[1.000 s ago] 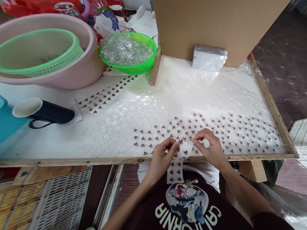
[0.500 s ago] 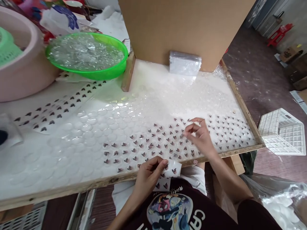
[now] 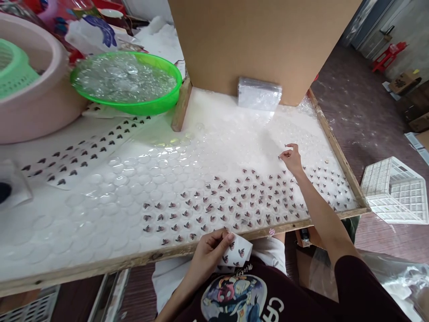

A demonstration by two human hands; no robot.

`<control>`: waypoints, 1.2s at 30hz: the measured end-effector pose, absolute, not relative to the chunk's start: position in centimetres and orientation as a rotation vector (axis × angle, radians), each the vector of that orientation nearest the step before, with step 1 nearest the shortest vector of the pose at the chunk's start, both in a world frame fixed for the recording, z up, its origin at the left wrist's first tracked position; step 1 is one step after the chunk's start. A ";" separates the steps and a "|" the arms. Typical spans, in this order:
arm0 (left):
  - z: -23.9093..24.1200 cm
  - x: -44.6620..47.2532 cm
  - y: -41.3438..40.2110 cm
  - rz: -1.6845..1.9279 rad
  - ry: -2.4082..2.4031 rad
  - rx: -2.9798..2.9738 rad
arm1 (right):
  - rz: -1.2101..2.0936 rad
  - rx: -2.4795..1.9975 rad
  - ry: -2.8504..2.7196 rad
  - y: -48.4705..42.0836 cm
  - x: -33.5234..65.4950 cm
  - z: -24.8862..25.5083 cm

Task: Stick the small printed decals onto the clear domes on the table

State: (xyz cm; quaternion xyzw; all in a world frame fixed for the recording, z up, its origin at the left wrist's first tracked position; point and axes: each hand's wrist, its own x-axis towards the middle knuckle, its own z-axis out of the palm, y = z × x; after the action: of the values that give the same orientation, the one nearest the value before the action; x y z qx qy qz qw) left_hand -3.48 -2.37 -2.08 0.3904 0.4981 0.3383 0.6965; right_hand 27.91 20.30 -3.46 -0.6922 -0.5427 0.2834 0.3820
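Observation:
My left hand (image 3: 209, 250) is closed at the table's front edge, thumb on top of a white sticker sheet (image 3: 237, 250) printed with small dark-and-pink motifs. Part of the sheet hangs below the hand. Over the right part of the white table, my right hand (image 3: 292, 159) has its thumb and a finger drawn together; whatever they hold is too small to make out. Just in front of it lie rows of clear round pieces with the same motif (image 3: 244, 196). Plain clear discs (image 3: 120, 180) cover the table further left.
A green basin (image 3: 157, 107) of clear plastic pieces stands at the back left beside a pink tub (image 3: 50, 112). A cardboard sheet (image 3: 261, 40) rises behind a clear-wrapped pack (image 3: 259, 94). Wooden strips (image 3: 134, 264) edge the table. A white basket (image 3: 395, 190) lies on the floor.
My right hand has moved away from me and slightly right, off the motif rows to the bare white area behind them. My left hand keeps the sticker sheet, slightly lower.

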 end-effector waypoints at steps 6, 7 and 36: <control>-1.6 -3.4 -2.0 0.748 1.115 0.884 | 0.652 -1.819 -1.583 20.4 27.2 -3.9; -1.6 -3.4 -2.0 0.742 1.119 0.888 | 0.633 -1.825 -1.601 20.3 27.1 -3.9; -2.1 -3.4 -2.0 0.735 1.118 0.879 | 0.711 -2.125 -1.408 20.9 31.3 -2.8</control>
State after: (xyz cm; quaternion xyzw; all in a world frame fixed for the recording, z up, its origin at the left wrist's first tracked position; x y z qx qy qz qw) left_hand -3.40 -1.96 -2.12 0.3938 0.5014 0.3296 0.6963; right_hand 31.30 20.91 -2.75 -0.7786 -0.5156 0.2606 0.2450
